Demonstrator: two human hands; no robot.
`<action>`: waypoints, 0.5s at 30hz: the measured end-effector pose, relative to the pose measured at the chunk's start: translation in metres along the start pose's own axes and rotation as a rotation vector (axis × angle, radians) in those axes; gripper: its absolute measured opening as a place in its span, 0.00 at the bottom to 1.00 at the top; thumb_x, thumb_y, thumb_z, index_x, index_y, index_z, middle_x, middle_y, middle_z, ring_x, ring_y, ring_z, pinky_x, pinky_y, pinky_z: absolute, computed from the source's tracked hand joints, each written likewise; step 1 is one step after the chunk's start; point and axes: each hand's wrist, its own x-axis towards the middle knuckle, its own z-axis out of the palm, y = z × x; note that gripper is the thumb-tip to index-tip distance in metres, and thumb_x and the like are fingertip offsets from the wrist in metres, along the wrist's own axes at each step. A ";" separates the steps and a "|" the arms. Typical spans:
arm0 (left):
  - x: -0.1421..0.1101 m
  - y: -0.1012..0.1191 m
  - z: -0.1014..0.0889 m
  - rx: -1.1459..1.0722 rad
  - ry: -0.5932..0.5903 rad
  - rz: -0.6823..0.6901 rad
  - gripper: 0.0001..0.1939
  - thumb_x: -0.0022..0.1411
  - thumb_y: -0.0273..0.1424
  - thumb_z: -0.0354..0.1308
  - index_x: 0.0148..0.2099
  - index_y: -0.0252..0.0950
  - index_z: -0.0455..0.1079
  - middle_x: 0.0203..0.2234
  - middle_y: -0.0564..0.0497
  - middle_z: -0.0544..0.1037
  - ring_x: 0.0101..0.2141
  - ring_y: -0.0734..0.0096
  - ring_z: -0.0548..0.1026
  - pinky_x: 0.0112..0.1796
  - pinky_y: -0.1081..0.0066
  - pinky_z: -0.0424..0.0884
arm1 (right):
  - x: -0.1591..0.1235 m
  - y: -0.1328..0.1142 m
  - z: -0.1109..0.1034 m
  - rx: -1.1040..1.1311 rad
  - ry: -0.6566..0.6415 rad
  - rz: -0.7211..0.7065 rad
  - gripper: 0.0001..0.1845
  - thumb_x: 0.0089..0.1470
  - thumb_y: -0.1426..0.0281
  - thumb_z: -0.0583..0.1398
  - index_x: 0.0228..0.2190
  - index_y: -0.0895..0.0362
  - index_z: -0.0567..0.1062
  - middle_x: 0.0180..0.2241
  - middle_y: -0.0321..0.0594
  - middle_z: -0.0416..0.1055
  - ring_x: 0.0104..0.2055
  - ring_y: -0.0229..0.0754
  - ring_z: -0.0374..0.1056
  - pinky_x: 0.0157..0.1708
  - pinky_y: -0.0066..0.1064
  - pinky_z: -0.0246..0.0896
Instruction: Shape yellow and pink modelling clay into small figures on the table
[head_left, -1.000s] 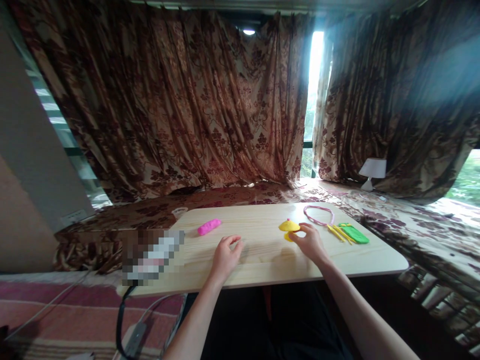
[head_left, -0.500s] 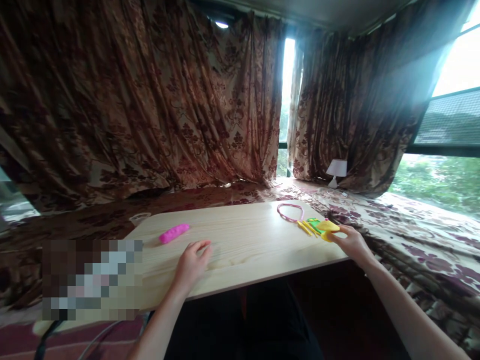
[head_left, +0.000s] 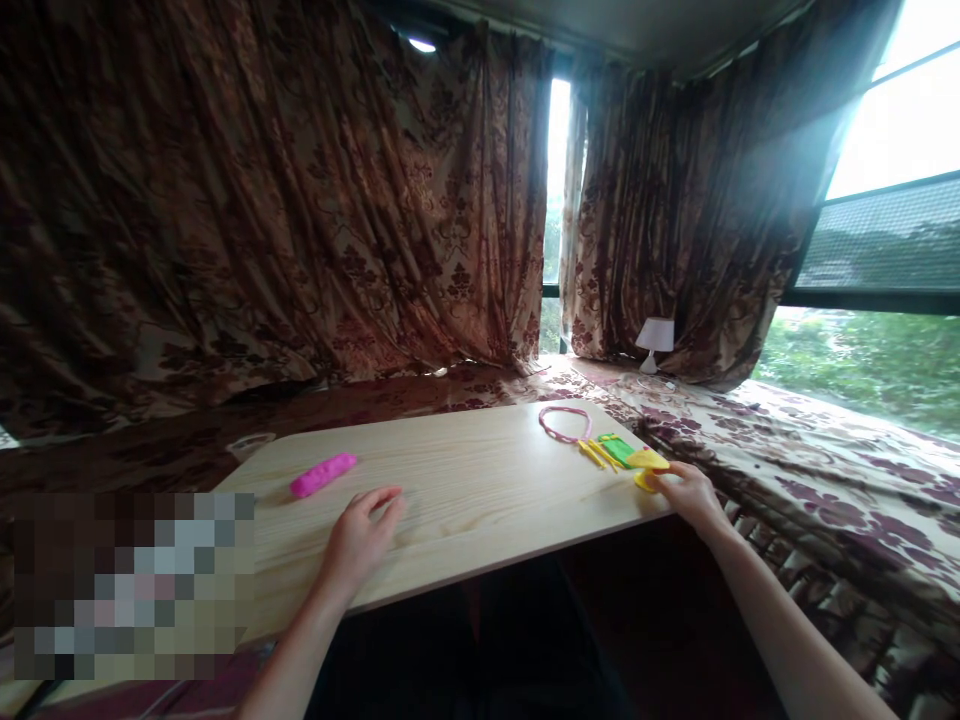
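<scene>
One pale table (head_left: 450,480), patterned curtains (head_left: 450,230).

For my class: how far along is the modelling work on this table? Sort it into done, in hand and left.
Looks done: the pink loop, green slab and yellow strips lie shaped.
In hand: the yellow capped piece, at the fingers of the right hand.
Probably left: releasing that piece, perhaps shaping the plain pink roll, which the left hand isn't touching.
</scene>
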 end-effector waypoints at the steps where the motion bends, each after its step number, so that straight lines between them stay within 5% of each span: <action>1: 0.000 0.000 0.000 0.000 0.000 -0.001 0.20 0.51 0.42 0.54 0.40 0.34 0.72 0.40 0.45 0.76 0.43 0.58 0.73 0.49 0.62 0.66 | -0.001 0.000 0.001 0.002 -0.003 0.002 0.17 0.39 0.57 0.61 0.28 0.54 0.80 0.37 0.43 0.75 0.42 0.52 0.69 0.42 0.38 0.61; 10: 0.000 0.007 -0.001 -0.023 0.029 0.017 0.17 0.50 0.40 0.55 0.38 0.33 0.73 0.37 0.43 0.76 0.42 0.54 0.73 0.48 0.56 0.65 | -0.007 0.001 0.003 0.038 -0.063 -0.026 0.20 0.41 0.57 0.60 0.33 0.56 0.79 0.40 0.44 0.74 0.45 0.51 0.68 0.44 0.37 0.60; 15: -0.001 0.068 0.028 -0.091 0.010 0.121 0.13 0.53 0.34 0.54 0.40 0.34 0.72 0.40 0.44 0.74 0.46 0.58 0.70 0.52 0.59 0.61 | -0.013 0.008 -0.013 0.052 -0.076 0.010 0.21 0.40 0.58 0.61 0.35 0.58 0.78 0.43 0.45 0.73 0.48 0.52 0.66 0.49 0.39 0.57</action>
